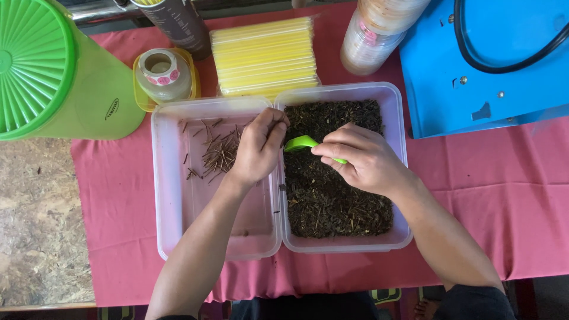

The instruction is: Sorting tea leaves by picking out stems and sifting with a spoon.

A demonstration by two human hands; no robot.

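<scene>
We list, on a pink cloth (486, 195): far left, a green lidded jug (53, 77); beside it a roll of round stickers (163, 74) in a yellow dish; a pack of yellow straws (264, 56); stacked clear lids (373, 35); far right, a blue machine (486, 65). At centre, two clear tubs side by side: the left tub (172, 195) holds a few loose stems (219, 154), the right tub (398, 124) is full of dark dried leaves (332, 201). Our left hand (258, 148) hangs over the shared rims, fingertips pinched together on a stem or two. Our right hand (364, 160), over the leaves, grips a green scoop (301, 143).
</scene>
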